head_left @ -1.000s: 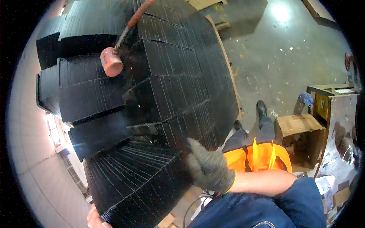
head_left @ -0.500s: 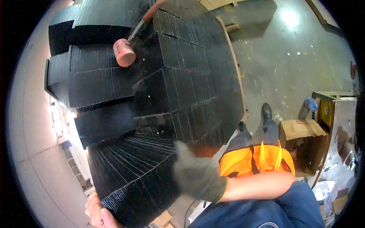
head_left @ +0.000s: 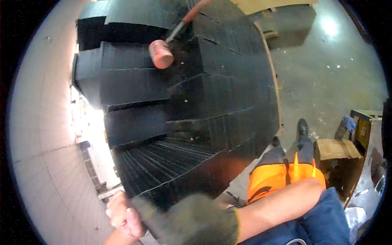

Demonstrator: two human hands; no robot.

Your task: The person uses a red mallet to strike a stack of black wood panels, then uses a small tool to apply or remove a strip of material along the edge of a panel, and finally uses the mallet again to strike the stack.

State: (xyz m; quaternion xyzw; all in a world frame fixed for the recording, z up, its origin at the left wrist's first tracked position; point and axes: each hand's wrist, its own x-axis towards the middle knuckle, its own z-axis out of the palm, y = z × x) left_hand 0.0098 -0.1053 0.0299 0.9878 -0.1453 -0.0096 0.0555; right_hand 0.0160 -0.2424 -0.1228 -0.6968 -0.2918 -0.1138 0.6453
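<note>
We looked down through a fisheye lens at a tall stack of black flat panels [head_left: 212, 102], piled in stepped layers on what seemed to be a wooden pallet [head_left: 272, 69], its pale edge curving along the right side of the stack. Our right hand [head_left: 192, 220], in a thick grey-green glove, lay low in the picture against the near lower edge of the stack; it was blurred, so we could not tell whether its fingers were spread or closed, nor whether they gripped a panel. Our bare right forearm ran back from it toward the lower right, above a dark blue sleeve or garment. Our left hand [head_left: 122, 214], bare, sat just beside the glove at the stack's near left corner, its fingers [head_left: 116, 204] curled in, seemingly around the edge of a panel, though the hold itself was hidden. On top of the stack, well apart from both hands, a rubber mallet [head_left: 161, 53] with a pinkish-red head rested on the panels, its handle slanting up toward the top of the picture. To the right, on the grey concrete floor [head_left: 326, 81], stood a person's legs in orange and grey work trousers [head_left: 286, 171] and dark boots. Near them sat a brown cardboard box [head_left: 337, 149]. A pale tiled wall [head_left: 45, 155] filled the left side.
</note>
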